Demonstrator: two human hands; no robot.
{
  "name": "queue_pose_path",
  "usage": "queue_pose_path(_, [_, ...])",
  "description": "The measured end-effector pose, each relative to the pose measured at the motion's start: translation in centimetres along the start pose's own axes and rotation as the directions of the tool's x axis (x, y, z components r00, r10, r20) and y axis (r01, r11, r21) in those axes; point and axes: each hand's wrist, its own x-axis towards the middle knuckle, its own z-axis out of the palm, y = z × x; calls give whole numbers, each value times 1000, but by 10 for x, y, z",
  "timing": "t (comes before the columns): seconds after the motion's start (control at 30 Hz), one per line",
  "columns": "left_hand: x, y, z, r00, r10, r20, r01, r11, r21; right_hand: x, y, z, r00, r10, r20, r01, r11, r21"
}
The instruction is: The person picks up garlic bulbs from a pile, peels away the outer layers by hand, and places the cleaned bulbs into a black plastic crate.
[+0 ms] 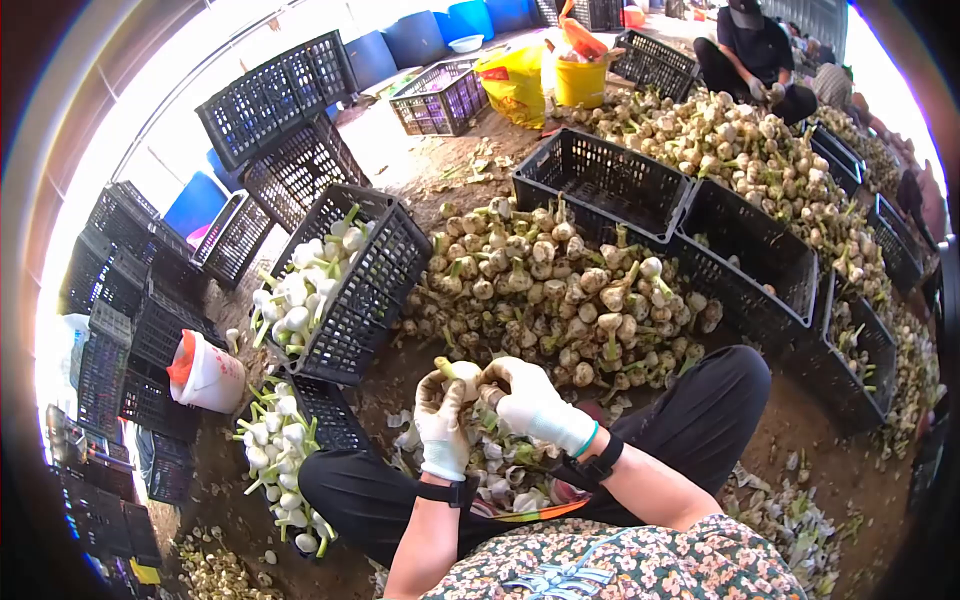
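Note:
In dirty white gloves, both my hands meet in front of my lap around one garlic bulb (464, 376) with a short pale-green stem stub. My left hand (441, 425) is closed around its left side, the stem pointing up and left. My right hand (535, 402) has its fingers curled against the bulb's right side. The fingertips are dark with soil, and whatever lies under the right fingers is hidden. Just beyond the hands lies a heap of unpeeled garlic (560, 290). Stripped skins (495, 462) are piled below them, between my legs.
To the left, a tilted black crate (365, 290) holds clean white garlic, with more cleaned bulbs (285, 455) below. A white bucket (212, 375) stands further left. Black crates (610, 180) line the heap's far right side. A co-worker (755, 60) sits behind another garlic pile (740, 150).

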Motion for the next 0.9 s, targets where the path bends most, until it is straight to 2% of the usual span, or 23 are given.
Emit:
queue_pose_path(0.03, [1,-1,0,1000,-26,-12,25,997,-72,0,3,1,993,-75,-86,77,997,12])
queue_pose_path(0.07, [2,-3,1,999,-10,-33,8,998,-62,1,6,3,994,-72,-85,73,997,12])
queue_pose_path(0.13, [0,-7,6,1000,9,-22,-10,999,-38,3,9,6,978,-93,-189,83,995,-59])
queue_pose_path(0.2, [-2,-11,13,997,76,-6,-76,997,-2,5,14,6,986,-56,-154,46,997,-66])
queue_pose_path(0.27, [-2,-14,13,998,69,-5,-69,997,21,7,16,4,992,-23,-121,14,997,-75])
queue_pose_path(0.33, [-4,-17,15,996,79,-49,-77,996,46,9,13,0,993,-120,9,119,962,-245])
queue_pose_path(0.37, [-4,-22,15,996,79,-49,-77,996,47,8,14,2,993,-120,8,118,962,-245])
queue_pose_path(0.43, [2,-38,8,973,196,-124,-169,964,205,6,17,10,971,-235,-47,200,903,-380])
queue_pose_path(0.5, [4,-42,4,967,210,-143,-174,958,229,8,16,16,968,-243,-67,195,888,-416])
queue_pose_path(0.57, [2,-36,3,981,151,-124,-135,983,127,10,13,15,964,-257,-76,196,869,-454])
queue_pose_path(0.67, [1,-17,4,976,208,-63,-201,975,97,16,16,12,972,-221,-79,167,889,-427])
queue_pose_path(0.7, [2,-13,0,987,159,-39,-158,987,16,19,20,11,971,-224,-77,171,888,-426])
queue_pose_path(0.77, [6,-1,-12,995,99,32,-96,992,-85,22,29,7,969,-164,-185,79,915,-395])
queue_pose_path(0.8, [8,5,-15,992,74,98,-57,985,-163,24,32,-1,982,-88,-168,21,932,-362])
queue_pose_path(0.83, [11,7,-16,992,75,97,-59,985,-161,29,51,2,959,-110,-261,15,939,-343])
queue_pose_path(0.9, [15,9,-18,982,7,190,59,939,-340,32,64,-3,956,-50,-290,-57,935,-350])
